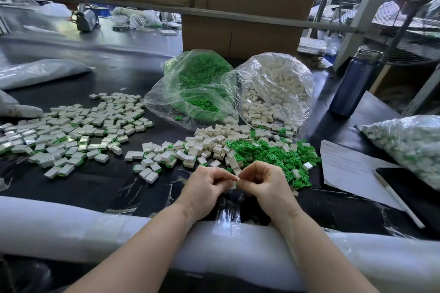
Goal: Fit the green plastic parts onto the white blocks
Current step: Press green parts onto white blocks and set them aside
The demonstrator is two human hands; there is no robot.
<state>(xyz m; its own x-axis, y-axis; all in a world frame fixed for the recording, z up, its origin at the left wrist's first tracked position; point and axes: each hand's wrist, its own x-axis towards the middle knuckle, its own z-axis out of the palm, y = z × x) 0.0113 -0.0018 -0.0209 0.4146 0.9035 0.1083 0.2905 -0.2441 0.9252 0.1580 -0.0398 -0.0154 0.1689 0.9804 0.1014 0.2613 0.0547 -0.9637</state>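
My left hand (pixel 206 188) and my right hand (pixel 264 183) meet at the near middle of the black table, fingers curled, pinching one small white block (pixel 236 178) between them. Only a sliver of the block shows; whether a green part is on it is hidden. Just beyond lie loose white blocks (pixel 214 140) and a heap of green plastic parts (pixel 276 154). To the left spreads a pile of white blocks with green parts fitted (pixel 78 131).
Two open clear bags stand behind: one of green parts (pixel 197 88), one of white blocks (pixel 273 93). A dark bottle (pixel 354 83), a sheet of paper (pixel 350 169) with a pen (pixel 400 200), and a filled bag (pixel 409 147) lie right. White foam padding (pixel 71 228) lines the near edge.
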